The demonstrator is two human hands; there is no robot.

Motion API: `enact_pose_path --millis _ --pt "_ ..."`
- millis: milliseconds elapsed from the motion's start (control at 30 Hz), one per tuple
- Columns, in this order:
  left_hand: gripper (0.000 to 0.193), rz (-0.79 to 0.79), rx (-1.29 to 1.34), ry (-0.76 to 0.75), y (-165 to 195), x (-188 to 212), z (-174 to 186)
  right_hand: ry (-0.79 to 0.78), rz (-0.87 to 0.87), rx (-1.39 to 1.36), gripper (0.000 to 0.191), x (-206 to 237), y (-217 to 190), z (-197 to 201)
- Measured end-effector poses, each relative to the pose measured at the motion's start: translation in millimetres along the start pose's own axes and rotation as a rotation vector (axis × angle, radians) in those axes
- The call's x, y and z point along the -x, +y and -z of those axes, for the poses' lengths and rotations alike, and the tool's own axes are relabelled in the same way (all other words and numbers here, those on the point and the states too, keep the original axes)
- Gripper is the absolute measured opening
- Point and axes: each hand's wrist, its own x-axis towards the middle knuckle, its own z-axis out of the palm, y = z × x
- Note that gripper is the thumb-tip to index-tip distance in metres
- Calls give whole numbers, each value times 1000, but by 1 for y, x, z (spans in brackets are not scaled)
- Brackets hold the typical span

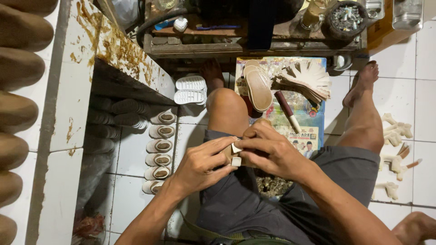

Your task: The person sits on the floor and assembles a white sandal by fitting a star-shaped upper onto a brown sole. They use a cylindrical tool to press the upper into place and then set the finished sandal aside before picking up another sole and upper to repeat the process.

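Over the lap, both hands are meeting on a small tan piece (240, 156) with pale tabs. The left hand (200, 165) is pinching its near edge with thumb and forefinger; the right hand (272, 152) is wrapping over its top, gripping it.

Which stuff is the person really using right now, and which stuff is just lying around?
In use:
- left hand
- right hand
- small tan sandal piece with pale straps, held by both hands

Lying about:
- tan flat sandal sole
- fan of pale cut strap pieces
- dark-handled brush
- row of small white-edged soles
- round ashtray
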Motion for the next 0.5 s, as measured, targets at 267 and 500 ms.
enact_pose_path --millis 267,500 --pt "30 32 -11 -30 0 -1 -2 84 -50 25 15 0 8 -10" --pt "31 1 -23 -34 -3 -2 0 142 -6 58 12 -3 9 -14"
